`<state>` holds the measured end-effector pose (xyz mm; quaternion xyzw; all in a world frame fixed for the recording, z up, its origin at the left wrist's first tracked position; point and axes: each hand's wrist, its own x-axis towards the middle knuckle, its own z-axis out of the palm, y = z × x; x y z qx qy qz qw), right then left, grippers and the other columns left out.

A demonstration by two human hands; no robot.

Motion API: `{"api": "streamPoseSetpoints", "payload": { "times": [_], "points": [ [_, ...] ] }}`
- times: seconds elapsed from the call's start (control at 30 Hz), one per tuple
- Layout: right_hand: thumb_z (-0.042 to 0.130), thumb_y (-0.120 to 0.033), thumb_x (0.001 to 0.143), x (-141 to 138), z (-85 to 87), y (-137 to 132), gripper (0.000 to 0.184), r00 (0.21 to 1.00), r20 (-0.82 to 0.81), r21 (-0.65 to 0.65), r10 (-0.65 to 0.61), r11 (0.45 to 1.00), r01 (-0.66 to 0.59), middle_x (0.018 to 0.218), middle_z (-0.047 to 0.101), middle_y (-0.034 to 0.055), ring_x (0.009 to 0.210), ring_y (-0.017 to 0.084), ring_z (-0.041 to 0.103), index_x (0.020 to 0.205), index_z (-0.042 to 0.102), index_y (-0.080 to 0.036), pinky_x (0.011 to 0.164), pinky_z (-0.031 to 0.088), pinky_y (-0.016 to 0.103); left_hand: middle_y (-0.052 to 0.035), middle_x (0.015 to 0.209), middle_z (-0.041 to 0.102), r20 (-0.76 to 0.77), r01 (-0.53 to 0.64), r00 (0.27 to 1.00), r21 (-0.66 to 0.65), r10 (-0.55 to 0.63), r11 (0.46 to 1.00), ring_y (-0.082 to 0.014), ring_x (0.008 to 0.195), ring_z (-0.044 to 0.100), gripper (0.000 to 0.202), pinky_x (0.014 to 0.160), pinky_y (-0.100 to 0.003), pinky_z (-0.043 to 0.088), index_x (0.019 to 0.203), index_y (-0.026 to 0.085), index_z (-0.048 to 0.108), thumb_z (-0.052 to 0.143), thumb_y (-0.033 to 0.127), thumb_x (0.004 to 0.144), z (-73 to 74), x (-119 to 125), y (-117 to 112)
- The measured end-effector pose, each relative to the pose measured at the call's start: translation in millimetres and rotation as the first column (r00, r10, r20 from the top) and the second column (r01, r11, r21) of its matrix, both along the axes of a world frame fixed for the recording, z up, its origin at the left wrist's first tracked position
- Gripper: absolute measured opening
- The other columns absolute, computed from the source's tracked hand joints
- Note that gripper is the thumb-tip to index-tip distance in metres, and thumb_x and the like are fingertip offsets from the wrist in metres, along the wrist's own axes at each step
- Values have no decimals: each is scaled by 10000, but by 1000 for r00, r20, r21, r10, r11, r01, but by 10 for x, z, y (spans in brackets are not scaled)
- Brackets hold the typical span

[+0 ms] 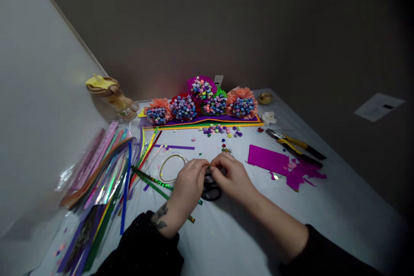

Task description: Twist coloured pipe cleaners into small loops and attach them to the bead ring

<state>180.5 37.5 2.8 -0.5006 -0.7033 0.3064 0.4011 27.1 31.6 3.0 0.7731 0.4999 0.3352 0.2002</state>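
My left hand (pixel 192 181) and my right hand (pixel 231 177) meet at the fingertips over the middle of the table. Both are closed in a pinch on a tiny green piece (pixel 208 167), which looks like folded paper strip and is mostly hidden by the fingers. Directly beneath them lies a pair of scissors with black handles (pixel 211 193); its upper part is covered by the hands. Glittery green paper strips (pixel 158 182) run under my left wrist. A pale ring-shaped loop (pixel 163 168) lies to the left of my left hand.
Bundled paper strips (pixel 106 172) cover the left side. Several tissue-paper flowers filled with tiny stars (pixel 183 108) line the back, with loose paper stars (pixel 220 129) before them. Yellow-black pliers (pixel 291 144) and torn magenta paper (pixel 270 159) lie right. A tan sandal (pixel 113 95) stands back left.
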Motion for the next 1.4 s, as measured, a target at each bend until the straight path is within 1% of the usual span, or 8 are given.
{"api": "streamPoseSetpoints", "payload": {
  "times": [0.2, 0.37, 0.5, 0.63, 0.87, 1.07, 1.27, 1.4],
  "points": [
    [496, -111, 733, -15, 20, 10, 117, 995, -82, -91, -48, 995, 40, 687, 536, -4, 679, 150, 516, 662, 532, -197, 613, 391, 257, -80, 961, 659, 30, -31, 999, 93, 28, 995, -172, 894, 624, 242, 798, -304, 520, 1087, 160, 552, 404, 110, 902, -14, -5, -16],
    [503, -158, 747, -18, 47, 29, 110, 988, -133, -185, -83, 981, 57, 672, 525, -6, 653, 143, 495, 643, 526, -187, 596, 379, 253, -90, 1008, 634, 39, 61, 997, 191, -70, 980, -179, 947, 598, 303, 806, -315, 527, 1183, 174, 542, 488, 129, 888, -7, -9, -1],
    [497, -200, 759, -16, 28, 31, 130, 988, -138, -207, -72, 977, 43, 668, 526, -1, 671, 151, 503, 633, 528, -186, 614, 381, 263, -67, 919, 644, 24, 107, 993, 208, -114, 972, -163, 881, 595, 297, 773, -294, 528, 1160, 181, 585, 488, 102, 891, -37, -22, 15],
    [505, -219, 746, -16, 12, 32, 110, 987, -149, -253, -65, 967, 26, 683, 539, 3, 687, 158, 515, 647, 536, -184, 633, 386, 275, -76, 946, 657, -5, 89, 996, 200, -90, 976, -176, 901, 594, 251, 791, -316, 522, 1114, 168, 601, 496, 112, 893, -59, -37, 18],
    [514, -249, 741, -35, -9, 19, 122, 984, -129, -320, -125, 944, 78, 650, 524, -3, 642, 151, 493, 643, 541, -181, 589, 371, 268, -88, 919, 655, -67, 83, 995, 192, -71, 978, -197, 884, 590, 242, 788, -341, 518, 1085, 142, 607, 466, 97, 893, -56, -32, 3],
    [504, -243, 741, -22, 2, 31, 114, 979, -165, -315, -117, 947, 61, 666, 527, 1, 652, 153, 492, 653, 541, -182, 600, 374, 272, -73, 955, 668, 51, 1, 999, 67, -4, 998, -171, 896, 618, 208, 799, -288, 504, 1053, 161, 620, 503, 141, 882, -50, -15, 7],
    [497, -192, 735, -5, 18, 48, 109, 986, -130, -239, -103, 969, 69, 660, 525, -2, 654, 149, 487, 634, 538, -187, 594, 362, 262, -26, 772, 661, 100, -82, 990, -150, 98, 985, -143, 708, 610, 110, 661, -242, 472, 808, 163, 639, 538, 190, 844, 26, 22, 31],
    [496, -158, 737, -11, 19, 33, 111, 993, -70, -184, -92, 980, 78, 662, 522, -3, 663, 149, 497, 638, 536, -189, 601, 364, 257, -11, 719, 633, 98, -105, 987, -203, 127, 974, -132, 659, 580, 117, 601, -224, 430, 750, 163, 617, 526, 182, 822, 40, 40, 31]
  ]
}}
